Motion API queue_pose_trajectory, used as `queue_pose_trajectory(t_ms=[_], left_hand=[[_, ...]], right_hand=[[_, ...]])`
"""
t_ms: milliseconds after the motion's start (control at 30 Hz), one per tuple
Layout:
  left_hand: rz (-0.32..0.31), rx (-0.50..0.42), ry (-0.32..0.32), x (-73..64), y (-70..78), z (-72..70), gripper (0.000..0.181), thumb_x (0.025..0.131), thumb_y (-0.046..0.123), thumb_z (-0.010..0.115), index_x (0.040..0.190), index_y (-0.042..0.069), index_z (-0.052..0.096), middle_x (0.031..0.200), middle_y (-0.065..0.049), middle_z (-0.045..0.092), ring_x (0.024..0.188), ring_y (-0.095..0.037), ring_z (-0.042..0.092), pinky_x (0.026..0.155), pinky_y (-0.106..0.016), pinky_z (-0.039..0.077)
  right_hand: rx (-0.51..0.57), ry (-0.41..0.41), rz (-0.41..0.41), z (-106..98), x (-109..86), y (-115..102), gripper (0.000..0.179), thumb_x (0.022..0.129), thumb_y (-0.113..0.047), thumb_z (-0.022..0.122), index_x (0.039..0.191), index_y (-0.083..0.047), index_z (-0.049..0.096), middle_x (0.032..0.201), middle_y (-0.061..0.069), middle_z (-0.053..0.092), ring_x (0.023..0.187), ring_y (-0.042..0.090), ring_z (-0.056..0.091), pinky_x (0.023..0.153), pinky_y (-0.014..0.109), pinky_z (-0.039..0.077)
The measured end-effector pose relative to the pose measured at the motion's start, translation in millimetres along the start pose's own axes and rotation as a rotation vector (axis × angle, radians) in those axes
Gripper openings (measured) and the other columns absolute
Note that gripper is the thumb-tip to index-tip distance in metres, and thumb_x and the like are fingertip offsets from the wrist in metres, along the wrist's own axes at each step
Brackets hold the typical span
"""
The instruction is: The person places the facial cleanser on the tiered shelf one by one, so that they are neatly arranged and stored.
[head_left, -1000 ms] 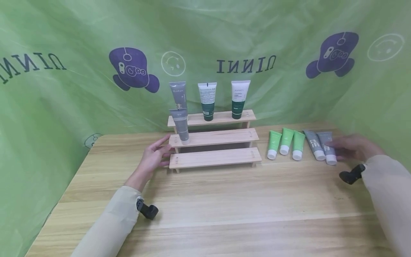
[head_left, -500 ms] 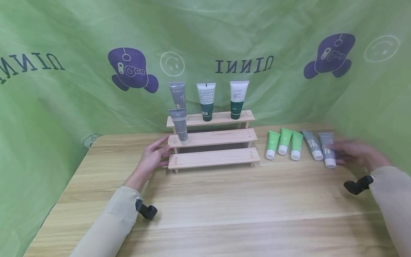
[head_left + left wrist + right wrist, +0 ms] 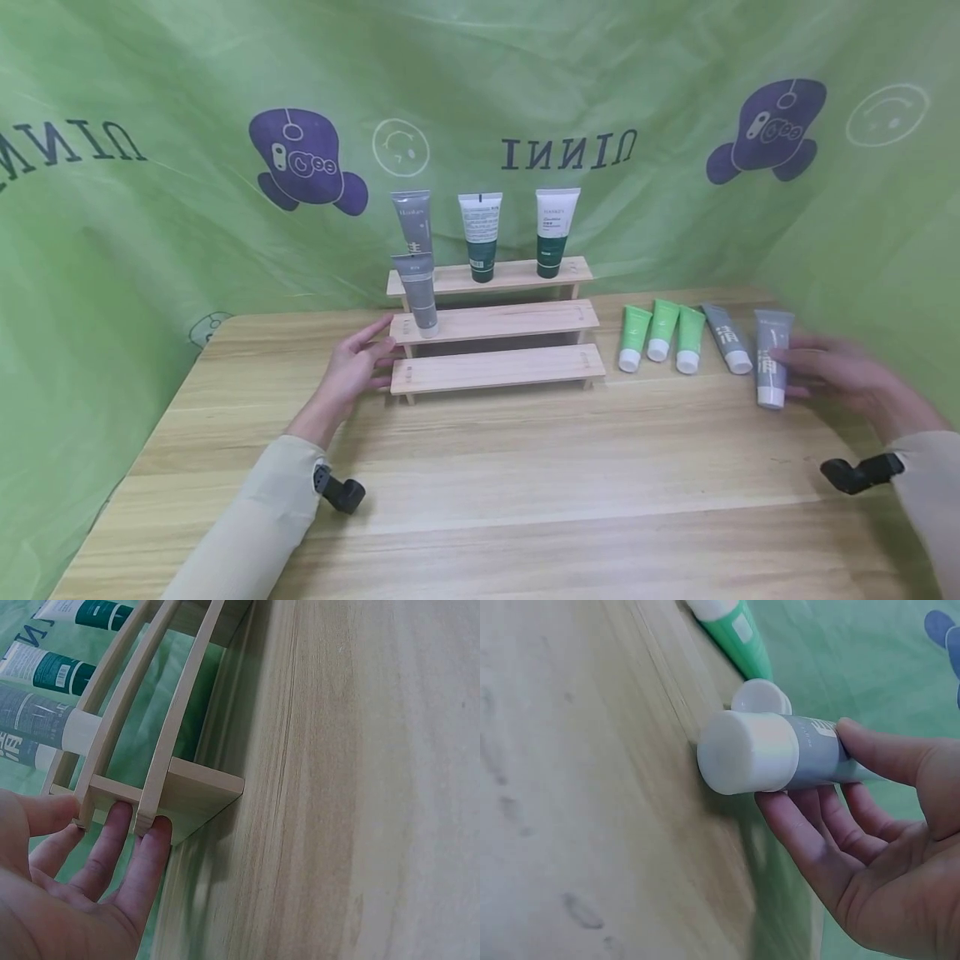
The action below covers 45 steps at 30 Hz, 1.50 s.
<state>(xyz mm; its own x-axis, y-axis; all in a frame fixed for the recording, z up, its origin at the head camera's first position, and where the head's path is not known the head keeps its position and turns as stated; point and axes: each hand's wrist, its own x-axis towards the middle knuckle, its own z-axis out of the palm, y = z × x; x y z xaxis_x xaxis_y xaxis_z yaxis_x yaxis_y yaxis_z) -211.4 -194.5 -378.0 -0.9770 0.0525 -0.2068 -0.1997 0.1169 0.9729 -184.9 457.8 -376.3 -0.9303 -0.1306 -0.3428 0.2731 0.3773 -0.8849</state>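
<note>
My right hand [image 3: 843,375] grips a grey squeeze tube [image 3: 772,354] with a white cap. In the right wrist view the thumb lies on one side of that tube and the fingers on the other, its cap [image 3: 746,754] facing the camera. My left hand [image 3: 352,371] holds the left end of a three-step wooden display rack [image 3: 498,371]. The left wrist view shows thumb and fingertips against the ends of the steps. A grey tube [image 3: 418,292] stands cap-down on the middle step. On the top step stand another grey tube [image 3: 412,218] and two white-and-green tubes [image 3: 481,237].
Three light green tubes [image 3: 662,329] with white caps lie on the wooden table [image 3: 525,483], right of the rack. Beside them lies a second loose grey tube [image 3: 727,337]. A green printed curtain [image 3: 600,92] hangs behind the table and along its sides.
My right hand has drawn its grey tube away from the neighbouring grey one, toward the right and nearer to me, and lifted it. My left hand keeps its place on the rack.
</note>
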Motion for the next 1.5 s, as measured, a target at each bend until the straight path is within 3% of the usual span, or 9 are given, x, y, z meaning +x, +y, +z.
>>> queue_pose_trajectory(t_ms=[167,400,500,600,700,833,900,1267,1500], left_hand=[[-0.002,0.006,-0.002,0.0,0.0,-0.2,0.056,0.105,0.02,0.052,0.158,0.026,0.033,0.144,-0.024,0.05,0.126,-0.039,0.053,0.096,-0.044,0.057],[-0.005,0.002,-0.001,0.6,-0.9,-0.4,0.055,0.105,0.02,0.052,0.157,0.027,0.034,0.144,-0.023,0.049,0.125,-0.039,0.054,0.094,-0.042,0.057],[0.001,-0.003,-0.007,1.0,-0.9,-0.6,0.055,0.106,0.02,0.052,0.158,0.026,0.034,0.145,-0.024,0.048,0.125,-0.04,0.054,0.094,-0.042,0.058],[0.009,-0.007,-0.012,0.8,-0.5,-1.0,0.055,0.106,0.02,0.051,0.158,0.025,0.033,0.146,-0.024,0.047,0.126,-0.04,0.054,0.094,-0.042,0.058],[0.009,-0.007,-0.009,1.2,-0.9,-1.0,0.055,0.106,0.02,0.051,0.158,0.025,0.034,0.146,-0.024,0.047,0.125,-0.04,0.054,0.093,-0.041,0.058],[0.011,-0.012,-0.006,1.9,-1.7,-1.1,0.055,0.106,0.019,0.051,0.157,0.024,0.034,0.146,-0.025,0.047,0.124,-0.04,0.055,0.091,-0.04,0.059],[0.009,-0.017,-0.009,2.0,-2.0,-1.2,0.055,0.106,0.019,0.051,0.157,0.024,0.034,0.146,-0.024,0.047,0.124,-0.039,0.054,0.091,-0.04,0.059],[0.003,-0.033,-0.004,2.5,-3.0,-0.6,0.054,0.106,0.018,0.051,0.157,0.023,0.035,0.144,-0.024,0.048,0.124,-0.04,0.054,0.092,-0.042,0.059],[0.001,-0.028,-0.001,1.3,-2.2,-0.7,0.054,0.106,0.019,0.051,0.157,0.024,0.035,0.143,-0.024,0.049,0.124,-0.04,0.054,0.094,-0.044,0.058]], right_hand=[[0.048,-0.004,-0.034,6,-9.2,5,0.044,0.106,-0.007,0.049,0.135,0.02,0.031,0.103,0.002,0.069,0.093,0.02,0.07,0.083,0.035,0.062],[0.081,-0.005,-0.082,23,-22.7,8,0.041,0.105,-0.004,0.05,0.135,0.017,0.03,0.102,0.001,0.068,0.091,0.02,0.07,0.08,0.035,0.062],[0.148,-0.019,-0.127,32,-27.2,10,0.023,0.103,0.001,0.05,0.125,-0.001,0.046,0.103,0.003,0.067,0.091,0.022,0.07,0.079,0.037,0.063],[0.173,-0.041,-0.177,41,-31.1,8,0.023,0.102,0.005,0.05,0.117,-0.013,0.051,0.104,0.003,0.068,0.092,0.022,0.07,0.08,0.037,0.063],[0.115,-0.029,-0.197,53,-34.9,2,0.024,0.101,0.005,0.052,0.125,0.003,0.047,0.105,0.001,0.069,0.094,0.02,0.07,0.081,0.037,0.062],[0.025,-0.002,-0.179,73,-38.9,-8,0.051,0.102,-0.001,0.054,0.138,0.021,0.025,0.107,-0.001,0.067,0.096,0.016,0.068,0.083,0.036,0.062],[0.004,-0.004,-0.186,84,-40.4,-12,0.057,0.103,-0.003,0.054,0.141,0.021,0.019,0.109,-0.001,0.065,0.097,0.015,0.068,0.084,0.036,0.061],[0.052,0.014,-0.238,147,-42.6,-35,0.052,0.099,-0.007,0.063,0.136,0.015,0.033,0.117,0.013,0.058,0.099,0.017,0.066,0.086,0.038,0.061],[0.075,-0.029,-0.296,180,-40.5,-51,0.05,0.096,-0.009,0.067,0.133,0.012,0.04,0.119,0.019,0.058,0.102,0.021,0.066,0.087,0.04,0.061]])
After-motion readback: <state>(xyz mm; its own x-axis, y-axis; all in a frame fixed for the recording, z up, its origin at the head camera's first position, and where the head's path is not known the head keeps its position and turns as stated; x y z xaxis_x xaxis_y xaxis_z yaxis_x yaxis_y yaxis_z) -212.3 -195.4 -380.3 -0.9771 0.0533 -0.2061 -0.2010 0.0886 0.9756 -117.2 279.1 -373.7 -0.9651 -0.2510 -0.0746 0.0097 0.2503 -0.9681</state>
